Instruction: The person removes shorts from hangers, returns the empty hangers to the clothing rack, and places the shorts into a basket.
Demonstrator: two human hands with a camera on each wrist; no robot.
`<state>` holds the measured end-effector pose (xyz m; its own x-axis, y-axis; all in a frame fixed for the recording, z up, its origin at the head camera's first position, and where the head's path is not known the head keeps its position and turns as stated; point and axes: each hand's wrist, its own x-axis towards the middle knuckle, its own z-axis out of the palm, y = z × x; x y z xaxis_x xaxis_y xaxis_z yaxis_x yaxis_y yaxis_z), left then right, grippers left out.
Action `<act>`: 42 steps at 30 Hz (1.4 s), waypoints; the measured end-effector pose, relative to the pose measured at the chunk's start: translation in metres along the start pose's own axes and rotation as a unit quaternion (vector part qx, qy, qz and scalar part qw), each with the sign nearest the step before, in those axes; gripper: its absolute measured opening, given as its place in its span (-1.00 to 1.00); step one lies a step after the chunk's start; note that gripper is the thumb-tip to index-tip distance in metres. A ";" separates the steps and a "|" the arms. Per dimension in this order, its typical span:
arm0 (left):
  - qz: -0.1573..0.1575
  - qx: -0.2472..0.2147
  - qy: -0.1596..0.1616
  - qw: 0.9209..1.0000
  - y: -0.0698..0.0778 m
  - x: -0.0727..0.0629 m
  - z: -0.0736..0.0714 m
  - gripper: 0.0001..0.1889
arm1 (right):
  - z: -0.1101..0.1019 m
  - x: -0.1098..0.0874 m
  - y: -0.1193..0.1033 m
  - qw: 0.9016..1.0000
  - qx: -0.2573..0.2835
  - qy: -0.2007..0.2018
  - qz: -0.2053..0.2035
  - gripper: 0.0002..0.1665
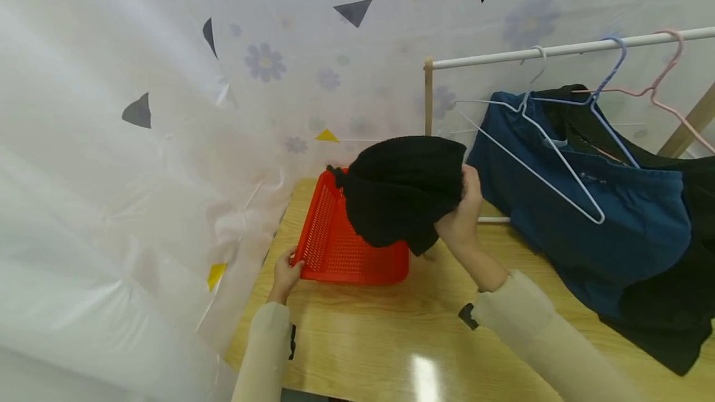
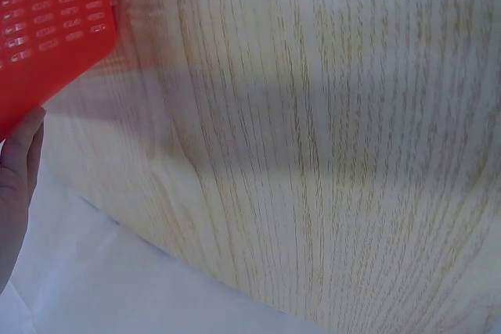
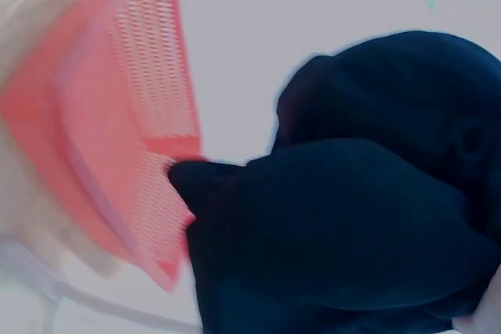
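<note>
A red plastic basket (image 1: 353,273) with perforated walls sits on the wooden table, its left side pinched at the front corner by my left hand (image 1: 287,275). In the left wrist view, the fingers (image 2: 23,142) reach the red rim of that basket (image 2: 86,60). My right hand (image 1: 465,216) grips a bunched black cloth garment (image 1: 399,188) by its right side. This garment hangs over the basket and covers much of its right part in the head view. Seen from the right wrist, the dark garment (image 3: 337,232) fills the middle, with the basket (image 3: 94,107) left of it.
To the right stands a clothes rack with a white rail (image 1: 486,58). A white hanger (image 1: 550,135), a blue hanger (image 1: 606,85) and a pink hanger (image 1: 667,73) hang there, near blue shorts (image 1: 603,228) and black clothing (image 1: 665,309). A patterned sheet (image 1: 184,160) rises behind the table (image 1: 357,334).
</note>
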<state>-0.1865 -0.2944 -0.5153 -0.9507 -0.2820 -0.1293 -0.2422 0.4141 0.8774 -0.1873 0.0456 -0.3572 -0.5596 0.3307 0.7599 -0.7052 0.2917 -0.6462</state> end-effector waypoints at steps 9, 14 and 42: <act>0.143 -0.099 -0.010 0.985 -0.132 0.067 0.000 -0.55 | 0.064 -0.061 0.037 0.998 0.014 -0.009 0.061 -0.52; 0.126 -0.083 -0.011 0.988 -0.191 0.114 0.013 -0.50 | 0.076 -0.083 0.049 0.984 -0.021 -0.061 0.169 -0.54; 0.065 -0.076 -0.011 0.995 -0.205 0.142 0.016 -0.44 | 0.021 -0.097 0.083 0.963 -0.097 -0.202 0.152 -0.89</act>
<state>-0.2749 -0.4053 -0.7213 -0.9764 -0.2153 -0.0185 -0.0863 0.3099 0.9469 -0.2009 0.0191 -0.4833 -0.8787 0.0638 0.4731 -0.4089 0.4108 -0.8149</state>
